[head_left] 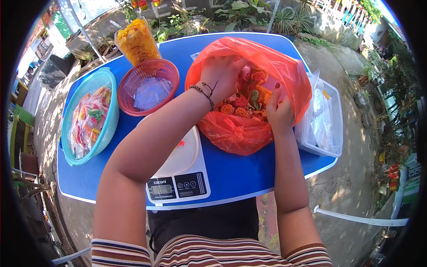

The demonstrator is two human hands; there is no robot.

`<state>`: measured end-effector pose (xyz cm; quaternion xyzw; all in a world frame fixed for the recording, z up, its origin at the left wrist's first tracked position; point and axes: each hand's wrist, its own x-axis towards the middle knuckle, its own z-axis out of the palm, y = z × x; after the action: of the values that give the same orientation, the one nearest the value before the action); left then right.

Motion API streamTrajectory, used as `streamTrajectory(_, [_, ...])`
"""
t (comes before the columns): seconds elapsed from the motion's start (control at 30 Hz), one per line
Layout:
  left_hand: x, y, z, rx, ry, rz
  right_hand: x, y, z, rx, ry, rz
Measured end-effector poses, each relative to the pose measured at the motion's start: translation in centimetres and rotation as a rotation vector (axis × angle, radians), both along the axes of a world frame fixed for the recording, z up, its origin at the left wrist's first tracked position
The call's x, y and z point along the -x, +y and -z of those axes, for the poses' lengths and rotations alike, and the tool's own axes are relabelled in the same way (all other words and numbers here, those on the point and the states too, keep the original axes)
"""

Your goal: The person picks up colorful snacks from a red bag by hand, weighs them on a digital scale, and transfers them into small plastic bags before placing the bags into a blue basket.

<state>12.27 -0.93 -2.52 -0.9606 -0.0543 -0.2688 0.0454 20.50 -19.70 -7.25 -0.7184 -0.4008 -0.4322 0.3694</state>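
On the blue table [249, 178] outdoors, I see the colorful crackers [242, 111] inside the red plastic bag [235, 133], between my left hand [221, 72] at their far-left side and my right hand [281, 113] just beside them, unable to tell whether either grip is spread or pinching.

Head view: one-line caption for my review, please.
Left hand in an open red bag of colourful pieces, right hand at its rim, scale alongside on a blue table.
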Motion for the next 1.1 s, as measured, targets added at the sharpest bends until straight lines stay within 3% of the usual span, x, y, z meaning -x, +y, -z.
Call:
streamTrajectory(0.1, [0.0,-1.1,-2.0,0.198,0.085,-0.002,0.3,-0.3,-0.8,-0.005,-0.038,0.040])
streamTrajectory(0.2, [0.1,-0.7,-2.5,0.100,0.126,-0.094,0.1,-0.5,-0.2,-0.002,0.274,0.009])
streamTrajectory(0.37, [-0.1,1.2,1.2,0.021,-0.095,-0.015,-0.1,-0.3,-0.5,-0.002,0.263,0.052])
streamTrajectory(0.43, [0.4,0.6,-0.2,0.018,-0.079,-0.051,0.9,-0.6,-1.2,0.056,0.518,0.116])
streamTrajectory(0.53, [1.6,-0.8,-2.6,0.026,-0.038,-0.138,0.6,-0.6,-1.8,-0.041,-0.045,-0.092])
streamTrajectory(0.63, [2.1,-1.2,-2.6,-0.011,-0.160,-0.138,0.7,-0.1,-1.7,-0.082,-0.139,-0.020])
streamTrajectory(0.93, [1.5,0.5,0.0,-0.100,-0.040,-0.099,0.4,-0.1,-0.4,0.019,0.273,-0.022])
streamTrajectory(1.1, [-0.8,2.7,0.2,-0.230,0.002,-0.168,0.1,0.9,0.0,0.122,0.354,-0.250])
